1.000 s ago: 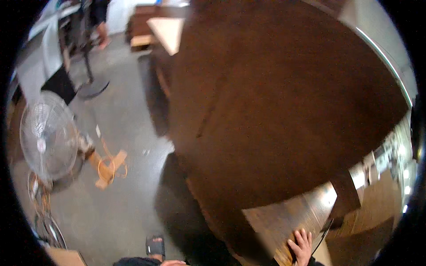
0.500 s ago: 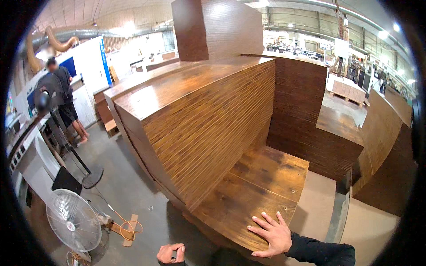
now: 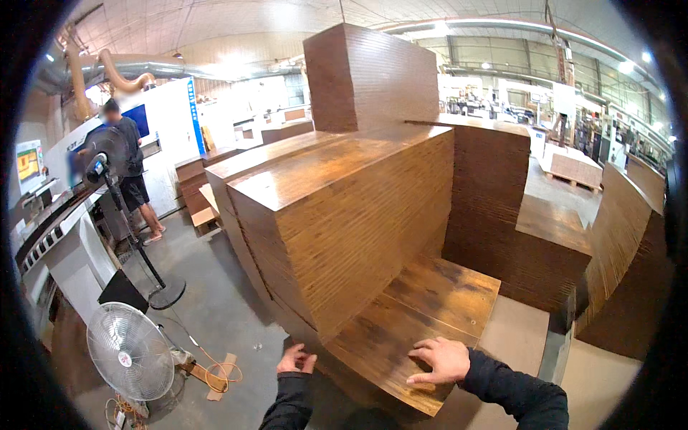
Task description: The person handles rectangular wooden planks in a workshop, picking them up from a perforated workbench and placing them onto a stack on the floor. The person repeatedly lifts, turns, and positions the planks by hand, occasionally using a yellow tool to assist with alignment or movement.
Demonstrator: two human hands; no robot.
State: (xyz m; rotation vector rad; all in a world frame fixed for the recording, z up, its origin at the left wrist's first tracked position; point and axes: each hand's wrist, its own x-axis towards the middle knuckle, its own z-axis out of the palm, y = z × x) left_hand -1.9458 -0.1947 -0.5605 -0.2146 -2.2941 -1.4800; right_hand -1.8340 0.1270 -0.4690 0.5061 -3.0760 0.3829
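A low stack of brown wood-grain panels [image 3: 401,322] lies in front of me, its top board showing a seam and a small round hole. Over its near right part is my right hand [image 3: 440,360], fingers bent and apart, holding nothing; whether the fingertips touch the board I cannot tell. Just left of the stack's near corner hovers my left hand [image 3: 295,360], loosely curled with a gap between thumb and fingers and nothing in it. A tall stack of the same panels [image 3: 365,236] rises right behind the low one.
More brown panel stacks stand behind [image 3: 394,82] and at the right [image 3: 623,251]. Pale boards [image 3: 517,333] lie beside the low stack. On the left floor are a round fan [image 3: 129,351], an orange cord [image 3: 222,376] and a black stand [image 3: 166,292]. A person [image 3: 132,158] stands at a machine.
My right hand has gone from lying flat with spread fingers to bent fingers. My left hand has moved up and forward, toward the low stack's corner. The view has tilted upward.
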